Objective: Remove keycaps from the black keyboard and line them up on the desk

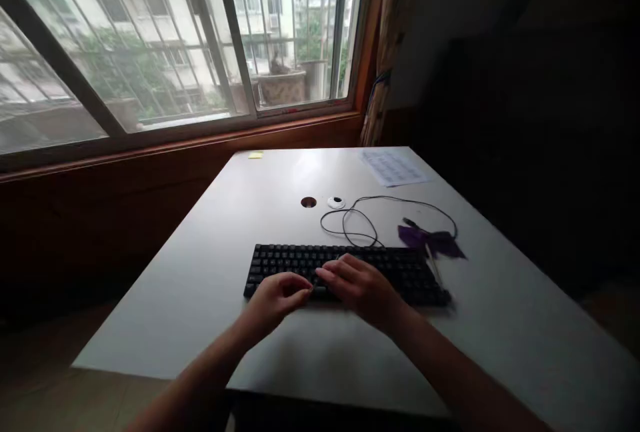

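Note:
A black computer keyboard [280,260] lies crosswise on the white table, its keys facing up. Over its front middle part is my left hand [277,295], thumb and forefinger pinched together; whatever is between the tips is too small to name. Close beside it, my right hand [363,289] reaches over the keys with its fingers bent and drawn together. Something thin shows by its fingertips, but I cannot make out what it is. The two hands' fingertips are nearly touching. Part of the keyboard is hidden under them.
A dark cable [373,222] loops behind the keyboard on the white table [210,252]. To the right lie a purple cloth [413,237] and a thin, pale stick [433,264]. Farther back are a cable hole [309,203], its white cover [336,203], printed papers [395,168] and a yellow note [255,155].

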`<state>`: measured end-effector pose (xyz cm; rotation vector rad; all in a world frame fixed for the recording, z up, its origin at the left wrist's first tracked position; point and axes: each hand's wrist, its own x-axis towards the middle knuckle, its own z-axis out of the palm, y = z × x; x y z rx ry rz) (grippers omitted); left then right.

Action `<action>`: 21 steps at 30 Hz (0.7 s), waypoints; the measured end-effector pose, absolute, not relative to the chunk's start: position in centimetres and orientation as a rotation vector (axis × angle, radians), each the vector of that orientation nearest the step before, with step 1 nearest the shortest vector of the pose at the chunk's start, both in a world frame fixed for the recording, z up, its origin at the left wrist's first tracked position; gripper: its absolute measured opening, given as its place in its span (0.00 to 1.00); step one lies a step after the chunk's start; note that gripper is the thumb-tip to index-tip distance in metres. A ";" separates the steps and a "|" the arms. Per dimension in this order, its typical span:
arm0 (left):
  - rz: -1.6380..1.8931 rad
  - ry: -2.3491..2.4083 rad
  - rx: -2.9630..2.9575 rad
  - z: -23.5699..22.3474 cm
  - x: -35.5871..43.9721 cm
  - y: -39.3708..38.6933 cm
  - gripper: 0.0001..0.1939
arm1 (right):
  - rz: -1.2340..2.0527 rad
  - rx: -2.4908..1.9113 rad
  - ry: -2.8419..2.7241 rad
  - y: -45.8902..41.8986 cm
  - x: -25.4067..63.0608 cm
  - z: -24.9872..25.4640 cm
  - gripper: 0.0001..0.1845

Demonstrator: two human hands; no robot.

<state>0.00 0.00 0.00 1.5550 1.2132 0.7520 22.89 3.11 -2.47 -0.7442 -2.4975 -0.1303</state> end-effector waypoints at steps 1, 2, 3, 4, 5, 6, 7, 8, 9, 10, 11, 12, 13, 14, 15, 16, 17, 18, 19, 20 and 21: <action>0.739 1.204 1.561 -0.2 0.1 0.0 0.09 | -0.142 -0.730 -2.512 3.2 22.9 -2.5 0.16; 0.730 1.197 1.571 -0.3 0.1 -0.1 0.09 | -0.150 -0.719 -2.522 3.2 22.9 -2.6 0.15; 0.725 1.192 1.585 -0.4 0.1 -0.1 0.09 | -0.155 -0.712 -2.528 3.2 23.0 -2.6 0.14; 0.724 1.189 1.603 -0.5 0.1 -0.1 0.09 | -0.156 -0.710 -2.529 3.2 23.1 -2.7 0.14; 0.724 1.189 1.627 -0.5 -0.1 0.0 0.10 | -0.160 -0.711 -2.528 3.2 23.2 -2.7 0.13; 0.730 1.190 1.655 -0.5 -0.3 0.0 0.10 | -0.155 -0.717 -2.526 3.2 23.4 -2.8 0.12; 0.740 1.194 1.685 -0.4 -0.6 0.2 0.11 | -0.141 -0.729 -2.514 3.3 23.6 -2.9 0.12; 0.756 1.201 1.707 -0.2 -1.1 0.4 0.11 | -0.115 -0.746 -2.487 3.3 23.8 -3.0 0.11; 0.791 1.218 1.737 0.0 -1.7 0.9 0.12 | -0.080 -0.768 -2.441 3.5 24.1 -3.2 0.11; 0.828 1.239 1.770 0.1 -2.5 1.4 0.12 | -0.037 -0.796 -2.379 3.7 24.4 -3.4 0.10; 0.877 1.268 1.809 0.2 -3.4 2.2 0.12 | 0.010 -0.830 -2.298 3.9 24.7 -3.6 0.10; 0.916 1.299 1.850 0.3 -4.4 3.1 0.12 | 0.056 -0.867 -2.210 4.2 25.0 -3.8 0.09; 0.970 1.348 1.878 0.2 -5.5 4.1 0.12 | 0.096 -0.912 -2.122 4.5 25.3 -4.0 0.08; 0.994 1.404 1.901 0.0 -6.7 5.2 0.13 | 0.129 -0.967 -2.037 4.8 25.7 -4.2 0.06; 1.022 1.475 1.910 -0.3 -7.8 6.4 0.13 | 0.156 -1.029 -1.957 5.1 26.0 -4.4 0.04; 1.038 1.538 1.917 -0.7 -8.9 7.5 0.13 | 0.181 -1.092 -1.879 5.3 26.2 -4.5 0.04; 1.031 1.585 1.914 -1.2 -10.0 8.5 0.14 | 0.213 -1.151 -1.804 5.5 26.5 -4.7 0.04; 1.001 1.607 1.896 -1.8 -11.0 9.3 0.15 | 0.255 -1.200 -1.737 5.6 26.7 -4.8 0.06; 0.958 1.609 1.845 -2.4 -11.8 10.1 0.16 | 0.306 -1.235 -1.679 5.7 26.8 -4.8 0.07; 0.913 1.587 1.760 -3.0 -12.5 10.7 0.18 | 0.361 -1.257 -1.632 5.7 26.9 -4.8 0.08; 0.874 1.544 1.657 -3.6 -13.2 11.1 0.19 | 0.411 -1.273 -1.599 5.7 26.9 -4.8 0.09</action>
